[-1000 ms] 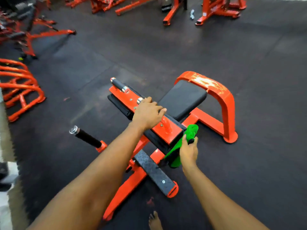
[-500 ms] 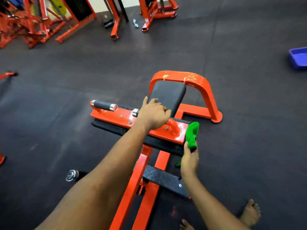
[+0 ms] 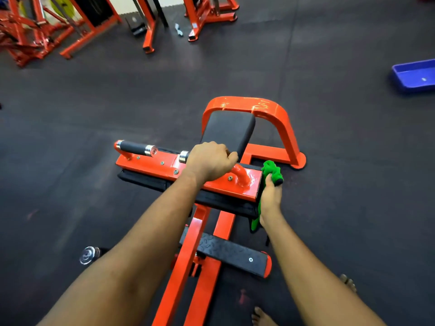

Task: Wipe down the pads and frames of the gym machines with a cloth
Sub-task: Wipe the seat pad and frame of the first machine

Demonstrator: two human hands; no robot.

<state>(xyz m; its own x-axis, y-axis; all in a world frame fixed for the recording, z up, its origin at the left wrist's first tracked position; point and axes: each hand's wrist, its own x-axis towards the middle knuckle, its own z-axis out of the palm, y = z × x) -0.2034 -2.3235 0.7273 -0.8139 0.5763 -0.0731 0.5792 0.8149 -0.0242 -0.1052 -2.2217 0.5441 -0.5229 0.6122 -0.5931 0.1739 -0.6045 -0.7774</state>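
Head view, items as I log them:

1. Floor (image 3: 94, 102): dark rubber matting. It carries everything listed.
2. Far machines (image 3: 35, 31): orange frames along the top edge, well apart from the work.
3. Tray (image 3: 414, 75): blue, on the floor at far right, well apart.
4. Chrome peg (image 3: 88, 255): on the floor at lower left, partly hidden by my left forearm.
5. Feet (image 3: 261, 317): bare, at the bottom edge, just right of the frame rails.
6. Machine (image 3: 164, 165): low orange frame in the centre. An orange plate crosses it, with a black pad edge beneath.
7. Seat pad (image 3: 229, 130): black, beyond the plate, under an orange arch (image 3: 282, 118).
8. Footplate (image 3: 230, 252): black and textured, across the rails and nearer to me.
9. Handle (image 3: 134, 147): black sleeve on the plate's left end, untouched.
10. Left grip (image 3: 210, 161): curled round the plate's second handle, hiding all but its chrome collar.
11. Right grip (image 3: 270, 198): closed round the cloth (image 3: 271, 171), against the plate's right end.
12. Cloth: green, bunched above my fingers, touching the plate's end face. A tail hangs below the wrist.
13. Writing: pale marks on the arch top, which I cannot read.
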